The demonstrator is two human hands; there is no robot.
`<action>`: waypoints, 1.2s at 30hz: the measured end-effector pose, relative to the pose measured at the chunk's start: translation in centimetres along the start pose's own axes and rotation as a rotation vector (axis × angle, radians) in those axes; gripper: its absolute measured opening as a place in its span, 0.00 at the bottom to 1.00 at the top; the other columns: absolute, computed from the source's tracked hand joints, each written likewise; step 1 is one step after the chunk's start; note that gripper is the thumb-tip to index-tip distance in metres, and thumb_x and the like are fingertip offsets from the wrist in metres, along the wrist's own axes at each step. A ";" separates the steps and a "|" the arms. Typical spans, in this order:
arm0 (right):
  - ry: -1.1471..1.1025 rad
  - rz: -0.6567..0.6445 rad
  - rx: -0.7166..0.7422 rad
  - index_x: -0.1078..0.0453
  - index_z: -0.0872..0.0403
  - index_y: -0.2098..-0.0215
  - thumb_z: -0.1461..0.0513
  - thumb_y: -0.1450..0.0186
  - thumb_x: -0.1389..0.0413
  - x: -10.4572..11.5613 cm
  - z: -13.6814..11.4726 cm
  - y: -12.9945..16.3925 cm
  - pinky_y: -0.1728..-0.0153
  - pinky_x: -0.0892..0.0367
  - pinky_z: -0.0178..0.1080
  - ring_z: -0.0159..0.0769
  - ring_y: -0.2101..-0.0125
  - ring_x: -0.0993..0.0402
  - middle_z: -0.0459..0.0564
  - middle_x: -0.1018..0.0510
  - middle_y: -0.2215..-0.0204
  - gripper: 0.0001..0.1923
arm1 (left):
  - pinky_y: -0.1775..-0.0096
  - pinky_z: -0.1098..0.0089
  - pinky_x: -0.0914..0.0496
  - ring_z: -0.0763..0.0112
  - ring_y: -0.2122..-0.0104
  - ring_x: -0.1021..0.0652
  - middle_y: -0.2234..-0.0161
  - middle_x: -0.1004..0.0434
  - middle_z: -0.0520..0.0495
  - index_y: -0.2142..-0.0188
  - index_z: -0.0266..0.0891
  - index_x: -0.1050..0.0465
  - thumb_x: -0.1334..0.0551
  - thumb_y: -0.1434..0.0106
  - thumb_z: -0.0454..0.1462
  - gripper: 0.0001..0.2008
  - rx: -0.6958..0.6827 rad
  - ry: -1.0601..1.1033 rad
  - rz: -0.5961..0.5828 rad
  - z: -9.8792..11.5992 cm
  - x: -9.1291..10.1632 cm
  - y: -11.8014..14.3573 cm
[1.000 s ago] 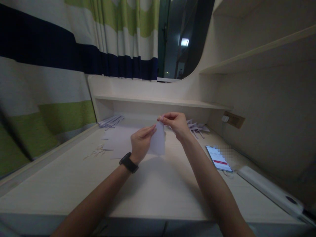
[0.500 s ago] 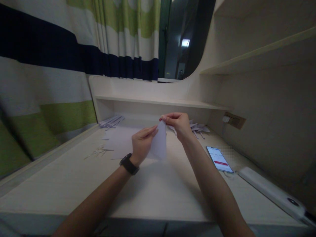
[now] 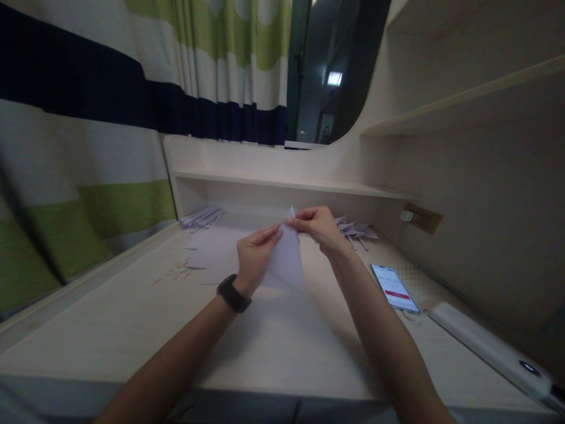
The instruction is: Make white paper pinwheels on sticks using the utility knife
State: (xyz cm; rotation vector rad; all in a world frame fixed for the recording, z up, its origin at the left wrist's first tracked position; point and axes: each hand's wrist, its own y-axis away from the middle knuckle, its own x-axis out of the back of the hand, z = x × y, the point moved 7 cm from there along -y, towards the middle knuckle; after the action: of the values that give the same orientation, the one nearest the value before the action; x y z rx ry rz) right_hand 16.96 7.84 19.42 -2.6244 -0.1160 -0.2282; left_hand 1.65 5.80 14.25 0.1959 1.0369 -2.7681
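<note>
Between my two hands a sheet of white paper (image 3: 286, 259) is held up above the desk, its pointed top corner rising past my fingers. My left hand (image 3: 257, 253), with a dark watch on the wrist, pinches the paper's left edge. With thumb and forefinger, my right hand (image 3: 320, 227) grips it just below the tip on the right side. Behind my left hand, flat white paper (image 3: 216, 244) lies on the desk. Folded white paper pieces (image 3: 356, 228) are heaped beyond my right hand, partly hidden by it.
Thin paper strips (image 3: 202, 217) are piled at the back left, with small pale scraps (image 3: 179, 270) nearer. A lit phone (image 3: 394, 287) lies right, beside a long white device (image 3: 485, 347). A low shelf (image 3: 282, 181) spans the desk's back; a wall socket (image 3: 424, 218) is at right.
My right hand has slid down from the paper's tip, so the point now shows above my fingers. My left hand keeps its pinch. The view has shifted slightly.
</note>
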 end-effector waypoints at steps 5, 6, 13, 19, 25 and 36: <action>0.026 -0.018 -0.021 0.24 0.58 0.78 0.51 0.55 0.33 0.0 0.1 0.0 0.78 0.36 0.34 0.30 0.81 0.32 0.50 0.24 0.81 0.18 | 0.59 0.63 0.25 0.61 0.63 0.20 0.63 0.19 0.44 0.61 0.40 0.21 0.31 0.48 0.40 0.14 0.060 0.056 0.006 -0.9 0.0 -0.1; 0.038 -0.008 -0.024 0.24 0.58 0.78 0.51 0.55 0.33 0.1 0.1 0.0 0.78 0.36 0.34 0.30 0.81 0.32 0.50 0.24 0.82 0.18 | 0.59 0.62 0.25 0.61 0.62 0.20 0.62 0.19 0.44 0.61 0.40 0.21 0.31 0.48 0.40 0.14 0.071 0.064 0.001 -1.1 0.0 -0.2; -0.015 0.054 -0.029 0.24 0.57 0.79 0.52 0.57 0.32 0.3 0.2 0.0 0.76 0.35 0.35 0.30 0.81 0.32 0.49 0.24 0.82 0.17 | 0.56 0.62 0.26 0.61 0.62 0.20 0.62 0.19 0.44 0.62 0.39 0.21 0.31 0.48 0.38 0.13 0.115 0.070 0.011 -0.8 -0.1 0.1; -0.057 0.130 -0.011 0.25 0.57 0.78 0.51 0.59 0.32 0.5 0.1 0.0 0.75 0.34 0.36 0.32 0.79 0.30 0.49 0.23 0.81 0.18 | 0.57 0.63 0.25 0.61 0.61 0.20 0.61 0.20 0.44 0.61 0.39 0.21 0.31 0.48 0.39 0.14 0.111 0.068 -0.014 -1.1 -0.4 0.3; -0.081 0.184 0.018 0.25 0.57 0.78 0.49 0.58 0.33 0.8 0.6 -0.4 0.75 0.33 0.37 0.34 0.78 0.28 0.52 0.22 0.79 0.20 | 0.56 0.62 0.26 0.61 0.61 0.20 0.61 0.20 0.44 0.61 0.39 0.21 0.31 0.48 0.39 0.14 0.130 0.055 -0.046 -1.2 -0.7 0.6; -0.031 0.249 -0.008 0.25 0.58 0.78 0.51 0.57 0.33 1.3 1.3 -0.4 0.77 0.34 0.36 0.34 0.80 0.29 0.51 0.23 0.81 0.18 | 0.54 0.62 0.27 0.61 0.60 0.20 0.61 0.20 0.45 0.60 0.39 0.21 0.31 0.48 0.37 0.13 0.157 0.044 -0.036 -0.7 -0.8 0.9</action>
State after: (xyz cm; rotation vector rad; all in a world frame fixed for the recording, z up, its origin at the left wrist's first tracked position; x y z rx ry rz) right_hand 18.34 8.88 18.75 -2.6187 0.2004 -0.1014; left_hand 2.66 5.70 13.29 0.2633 0.8404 -2.8908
